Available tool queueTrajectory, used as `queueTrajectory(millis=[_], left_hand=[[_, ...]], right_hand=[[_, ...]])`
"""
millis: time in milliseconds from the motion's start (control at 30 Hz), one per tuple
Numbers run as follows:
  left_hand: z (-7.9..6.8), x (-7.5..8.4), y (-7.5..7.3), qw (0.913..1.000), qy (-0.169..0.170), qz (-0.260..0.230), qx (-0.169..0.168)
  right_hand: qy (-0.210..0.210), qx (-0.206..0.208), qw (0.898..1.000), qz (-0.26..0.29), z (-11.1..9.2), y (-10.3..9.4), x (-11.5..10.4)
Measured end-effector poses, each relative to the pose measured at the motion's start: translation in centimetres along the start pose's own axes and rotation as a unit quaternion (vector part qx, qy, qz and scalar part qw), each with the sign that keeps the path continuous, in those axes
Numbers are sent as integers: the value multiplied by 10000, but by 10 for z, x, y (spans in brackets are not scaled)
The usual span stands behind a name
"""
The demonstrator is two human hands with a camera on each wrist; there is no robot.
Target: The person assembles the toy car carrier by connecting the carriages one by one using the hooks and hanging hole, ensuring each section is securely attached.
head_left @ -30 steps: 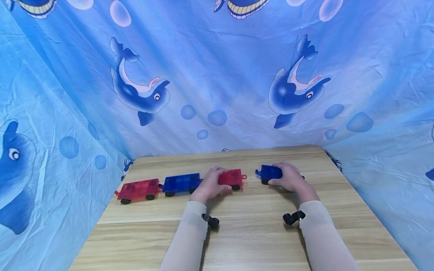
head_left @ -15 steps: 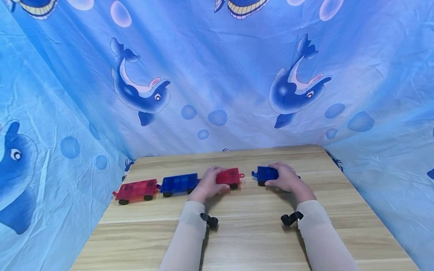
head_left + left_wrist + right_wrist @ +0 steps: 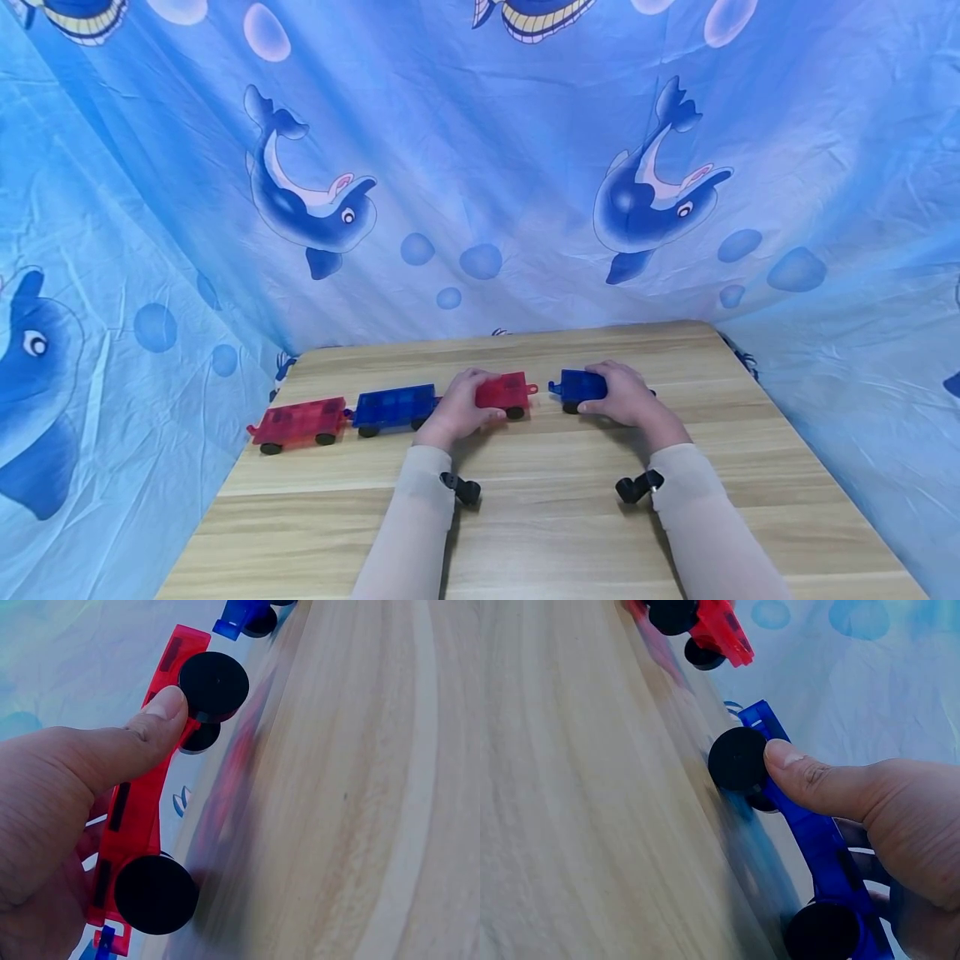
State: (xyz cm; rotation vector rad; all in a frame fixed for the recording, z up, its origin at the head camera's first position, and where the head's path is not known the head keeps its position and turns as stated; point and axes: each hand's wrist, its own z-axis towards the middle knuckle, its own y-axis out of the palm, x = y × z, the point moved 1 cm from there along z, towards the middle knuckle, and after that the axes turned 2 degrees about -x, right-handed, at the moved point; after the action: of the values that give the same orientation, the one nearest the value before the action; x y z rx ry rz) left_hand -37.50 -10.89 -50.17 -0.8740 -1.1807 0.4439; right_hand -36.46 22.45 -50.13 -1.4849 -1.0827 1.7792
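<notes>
My left hand grips a see-through red toy train wagon with black wheels, its thumb along the near side. In the left wrist view, a blue hook sits at the red loop on this wagon's rear end. My right hand holds a blue toy wagon by its sides, fingers partly hidden behind it. Its blue hook faces the red loop, with a small gap between them. The right wrist view shows the thumb pressed beside a wheel.
Left of my left hand stand another blue wagon and, linked to it, a red wagon. All are in a row on a wood-grain table. A blue dolphin-print curtain encloses the table's back and sides.
My right hand has slid left with the blue wagon, narrowing the gap to the red one. The left hand and the wagons on its side have shifted slightly left in view.
</notes>
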Motion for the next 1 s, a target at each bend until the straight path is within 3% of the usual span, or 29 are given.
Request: queueTrajectory(millis=[1000], left_hand=[[-1,-2,-2,10000,-58,-53,5]], right_hand=[[-319,147,9993,138,4,17,-17]])
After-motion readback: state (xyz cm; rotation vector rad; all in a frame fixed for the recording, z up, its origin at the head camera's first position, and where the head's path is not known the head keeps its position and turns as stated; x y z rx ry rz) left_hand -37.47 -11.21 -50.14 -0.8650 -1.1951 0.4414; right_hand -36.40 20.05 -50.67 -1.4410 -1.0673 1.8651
